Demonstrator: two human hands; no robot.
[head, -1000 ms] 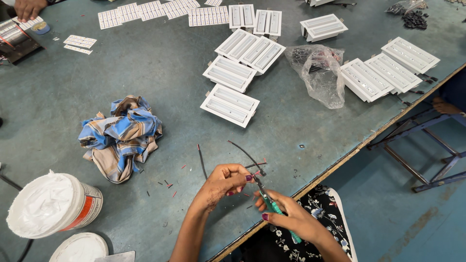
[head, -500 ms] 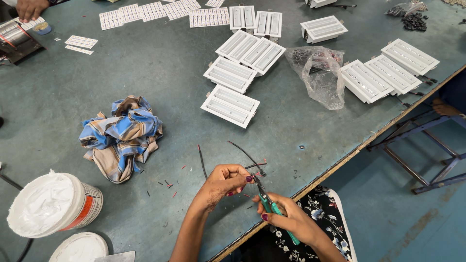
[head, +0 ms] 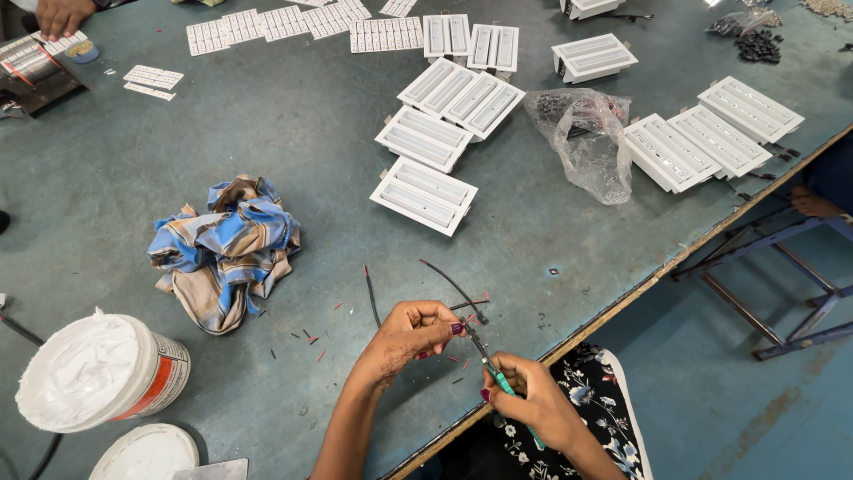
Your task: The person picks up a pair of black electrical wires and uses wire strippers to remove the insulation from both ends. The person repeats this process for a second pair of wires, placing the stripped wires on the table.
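We are gripping the green-handled tool (head: 500, 380) in our right hand (head: 530, 402), fingers wrapped shut around the handle. Its long axis is running diagonally, the handle low toward our body and the dark metal tip pointing up and left toward our left hand (head: 416, 333). That hand is lying knuckles-up on the green table (head: 267, 160) near its front edge, forearm reaching in from below, with fingertips pinched together on the black wire (head: 449, 283). The wire is thin and dark, arcing up and left from the fingers across the tabletop; a second short black wire piece (head: 370, 293) is lying just left of the hand. Small red and black offcuts (head: 313, 340) are lying scattered nearby. Farther out are sitting a crumpled blue-and-tan cloth (head: 227, 249), a white tub (head: 98, 373), white rectangular fixtures (head: 424, 196) and a clear plastic bag (head: 586, 138).
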